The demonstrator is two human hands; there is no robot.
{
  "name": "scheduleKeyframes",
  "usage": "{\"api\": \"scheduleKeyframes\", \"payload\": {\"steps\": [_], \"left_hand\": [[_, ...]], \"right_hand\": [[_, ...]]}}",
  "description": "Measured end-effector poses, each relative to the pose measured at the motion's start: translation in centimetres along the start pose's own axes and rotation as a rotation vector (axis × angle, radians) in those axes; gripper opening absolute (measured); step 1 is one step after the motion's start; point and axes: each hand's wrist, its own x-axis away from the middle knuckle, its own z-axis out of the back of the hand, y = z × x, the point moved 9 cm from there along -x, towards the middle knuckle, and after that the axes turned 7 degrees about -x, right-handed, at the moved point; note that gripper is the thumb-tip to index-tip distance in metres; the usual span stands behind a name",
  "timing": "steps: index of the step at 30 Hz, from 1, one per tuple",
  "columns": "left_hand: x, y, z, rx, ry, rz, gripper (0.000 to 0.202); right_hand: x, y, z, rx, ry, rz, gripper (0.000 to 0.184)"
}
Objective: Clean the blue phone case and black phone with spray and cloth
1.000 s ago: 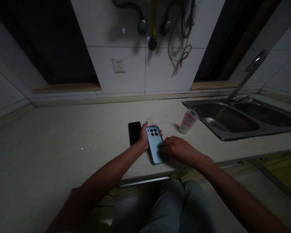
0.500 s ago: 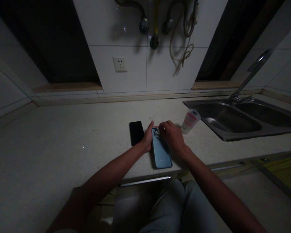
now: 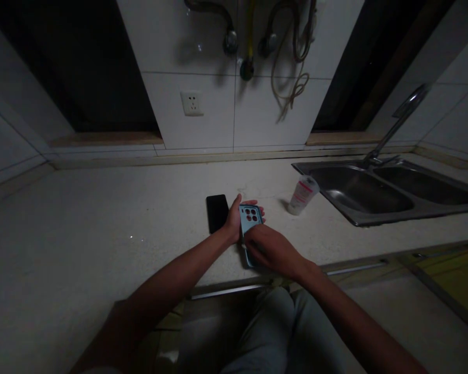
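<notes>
A light blue phone (image 3: 249, 217) with a dark camera block lies face down near the front of the pale counter (image 3: 101, 218). My left hand (image 3: 234, 221) wraps round its upper left edge, fingers curling over the top. My right hand (image 3: 269, 249) lies over the phone's lower half, fingers curled against it and hiding that part. A black phone (image 3: 217, 212) lies flat just left of my left hand, untouched.
A small white bottle with a red label (image 3: 302, 195) stands right of the phones, beside a steel double sink (image 3: 359, 221) with a tap (image 3: 398, 119). A wall socket (image 3: 191, 103) and hanging hoses (image 3: 292, 52) are on the tiled wall behind.
My right hand moved from the phone's top end down onto its lower half. The camera block shows again. My left hand kept its hold on the upper edge.
</notes>
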Motion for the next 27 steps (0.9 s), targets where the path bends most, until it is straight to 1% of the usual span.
{"api": "scheduleKeyframes", "payload": {"steps": [1,2,4,7,9,10,11,13,15,17,19,21,22,23,25,27], "left_hand": [[0.1,0.0,-0.1,0.004,-0.004,0.003,0.049],[0.2,0.0,-0.2,0.008,-0.007,0.004,0.047],[0.3,0.1,-0.4,0.011,-0.006,-0.005,0.045],[0.4,0.3,-0.5,0.002,-0.002,-0.026,0.044],[0.4,0.4,-0.4,-0.007,0.012,-0.032,0.045],[0.4,0.4,-0.3,-0.01,0.02,-0.032,0.046],[0.4,0.5,-0.2,-0.013,0.029,-0.035,0.048],[0.5,0.9,0.0,-0.007,0.04,-0.062,0.052],[0.6,1.4,0.0,0.019,0.024,-0.1,0.057],[0.5,1.6,-0.5,0.054,-0.041,-0.112,0.056],[0.5,1.3,-1.1,0.07,-0.116,-0.098,0.044],[0.4,1.1,-1.3,0.054,-0.15,-0.108,0.025],[0.5,0.8,-1.4,0.033,-0.163,-0.106,0.021],[0.5,0.5,-1.6,0.011,-0.183,-0.095,0.022],[0.7,-0.2,-2.1,-0.02,-0.251,-0.046,0.03],[1.1,-0.6,-2.6,-0.011,-0.315,-0.005,0.037]], "right_hand": [[0.8,-0.7,-0.3,-0.02,-0.06,0.04,0.01],[1.5,-1.2,-0.4,-0.025,-0.093,0.056,0.009],[2.8,-1.6,-0.4,-0.022,-0.122,0.061,0.011],[3.8,-1.4,-0.1,-0.025,-0.124,0.031,0.011],[4.0,-1.0,-0.1,0.009,-0.118,0.014,0.023],[4.0,-0.8,-0.1,0.036,-0.107,0.005,0.026],[4.0,-0.6,-0.1,0.059,-0.091,-0.005,0.024],[3.9,-0.2,0.2,0.042,-0.023,-0.024,0.014],[4.0,0.5,0.9,-0.095,0.098,-0.068,0.008],[4.5,2.2,1.9,-0.326,0.289,-0.186,0.008],[5.6,4.6,2.1,-0.604,0.483,-0.369,0.019],[6.6,6.4,1.2,-0.867,0.617,-0.525,0.032],[6.8,6.9,0.5,-0.972,0.643,-0.573,0.037],[6.8,7.0,-0.1,-1.053,0.643,-0.603,0.04],[6.4,6.6,-1.0,-1.147,0.591,-0.627,0.042],[5.8,6.1,-1.5,-1.172,0.505,-0.636,0.042]]}}
